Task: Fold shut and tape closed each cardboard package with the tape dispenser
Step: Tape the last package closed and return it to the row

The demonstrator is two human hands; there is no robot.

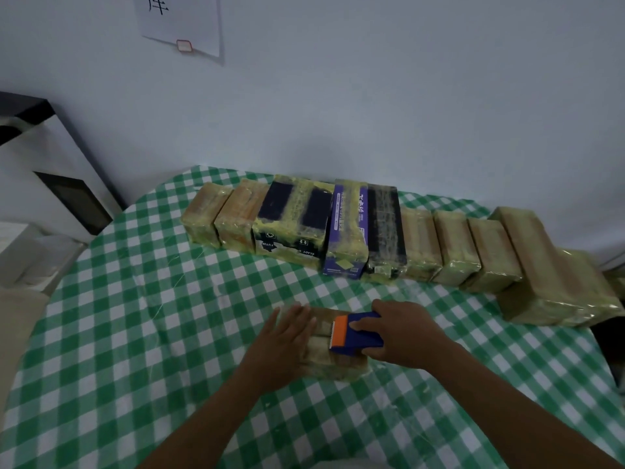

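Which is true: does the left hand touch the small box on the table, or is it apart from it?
Touching. The head view shows the left hand lying flat on the top of the small box, fingers straight, with no gap.

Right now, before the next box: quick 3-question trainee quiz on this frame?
1. True or false: the right hand holds the blue-and-orange plastic tape dispenser.
2. The left hand presses flat on: A the small brown cardboard package; B a purple box; C bare cloth.
3. Fill in: on the green-checked table, the row of taped boxes stands at the ___ edge.
Key: 1 true; 2 A; 3 far.
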